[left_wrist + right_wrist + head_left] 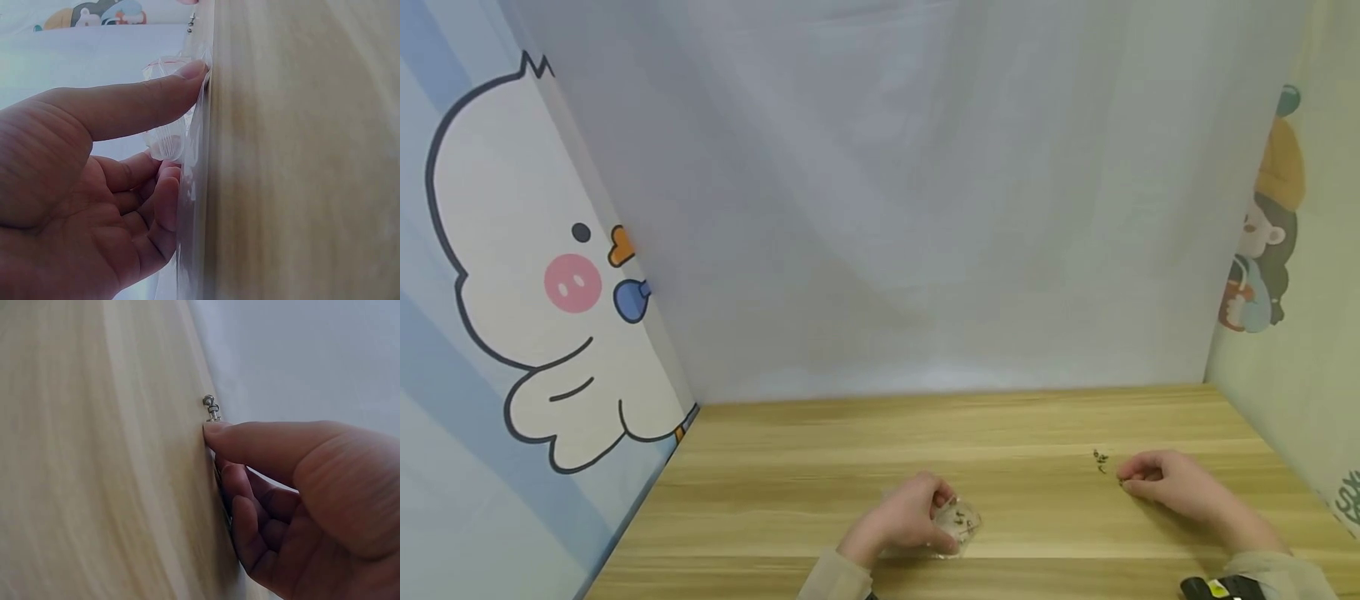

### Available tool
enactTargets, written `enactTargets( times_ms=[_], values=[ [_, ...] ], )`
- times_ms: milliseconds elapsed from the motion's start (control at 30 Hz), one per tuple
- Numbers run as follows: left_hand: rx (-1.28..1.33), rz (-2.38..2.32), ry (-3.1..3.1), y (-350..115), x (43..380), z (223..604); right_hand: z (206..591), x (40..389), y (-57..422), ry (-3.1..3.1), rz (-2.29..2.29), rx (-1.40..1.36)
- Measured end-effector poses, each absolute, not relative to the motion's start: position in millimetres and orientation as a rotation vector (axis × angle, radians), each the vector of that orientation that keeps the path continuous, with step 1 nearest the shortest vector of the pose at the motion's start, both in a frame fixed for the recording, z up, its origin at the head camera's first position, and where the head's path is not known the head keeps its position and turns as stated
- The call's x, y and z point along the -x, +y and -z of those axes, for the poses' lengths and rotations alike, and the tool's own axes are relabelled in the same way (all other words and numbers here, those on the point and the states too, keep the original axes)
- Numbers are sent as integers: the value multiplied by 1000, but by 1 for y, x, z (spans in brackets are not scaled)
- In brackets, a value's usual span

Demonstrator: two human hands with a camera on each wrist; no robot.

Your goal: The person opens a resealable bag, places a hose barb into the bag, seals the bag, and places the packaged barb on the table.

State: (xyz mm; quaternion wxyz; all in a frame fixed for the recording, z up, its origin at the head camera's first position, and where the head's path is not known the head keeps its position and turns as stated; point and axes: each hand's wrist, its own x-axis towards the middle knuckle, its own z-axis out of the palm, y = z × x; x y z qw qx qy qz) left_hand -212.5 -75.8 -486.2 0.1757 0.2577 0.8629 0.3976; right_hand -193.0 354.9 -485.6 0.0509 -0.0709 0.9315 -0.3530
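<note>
My left hand [913, 517] grips a small clear plastic bag [972, 523] lying on the table, with several small dark metal screws [960, 518] inside it. In the left wrist view the thumb presses on the film, and crinkled plastic [165, 140] bulges up between thumb and fingers. Over to the right, my right hand [1172, 483] has thumb and fingertips down at the tabletop, pinching a small dark screw [1122, 482]. Just beyond those fingertips lies a loose group of small screws [1101, 458]; the right wrist view shows metallic screws [212, 407] past the thumb, their exact shape unclear.
The wood-grain table [775, 483] meets a grey-white curtain [925, 250] at its back edge. Printed panels stand on both sides, with a cartoon duck [505, 208] at left and a cartoon figure [1262, 242] at right. A black strap [1221, 588] is on the right wrist.
</note>
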Motion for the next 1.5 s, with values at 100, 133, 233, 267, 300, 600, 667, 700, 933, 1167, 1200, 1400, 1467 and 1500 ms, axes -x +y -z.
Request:
enactTargets(
  times_ms=[100,133,233,267,300,600,667,700,933,1167,1200,1400,1467,1500],
  values=[
    [-729,-1128,2444,-76,213,487,485,194,355,2847,1062,246],
    [-730,-1133,2441,-76,213,487,485,194,355,2850,1059,264],
    [-733,-1139,2438,-76,213,487,484,194,355,2850,1063,262],
    [-731,-1139,2437,-76,213,486,484,194,355,2848,1061,261],
    [-730,-1139,2436,-76,213,486,484,193,355,2848,1056,267],
    [-716,-1135,2437,-76,212,487,484,190,353,2859,1039,280],
    [-716,-1126,2441,-75,212,488,484,189,353,2863,1033,285],
    [-718,-1124,2443,-75,212,488,484,189,353,2861,1033,286],
    [-714,-1128,2443,-75,212,486,484,190,354,2862,1020,296],
    [-710,-1112,2449,-75,211,485,486,191,356,2863,1012,338],
    [-710,-1114,2448,-75,211,485,486,190,356,2861,1014,347],
    [-718,-1113,2442,-75,211,486,487,189,358,2840,1024,352],
    [-721,-1111,2443,-75,211,486,487,189,358,2843,1025,349],
    [-721,-1113,2445,-75,211,486,487,189,358,2842,1029,344]
  ],
)
